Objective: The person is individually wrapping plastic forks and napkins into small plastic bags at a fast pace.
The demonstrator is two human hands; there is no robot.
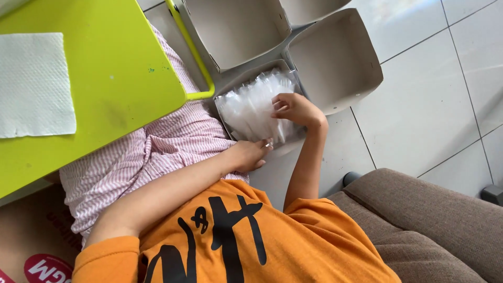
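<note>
An open cardboard box stands on the tiled floor beside my legs. It is filled with several clear plastic-wrapped white packets. My right hand lies on top of the packets with its fingers curled around one of them. My left hand rests on my striped trouser leg at the box's near edge. Its fingertips touch the nearest packet, and whether they grip it is unclear.
A lime-green table with a white paper napkin on it covers the upper left, above my knees. A brown cushioned seat is at the lower right. The box flaps stand open towards the table.
</note>
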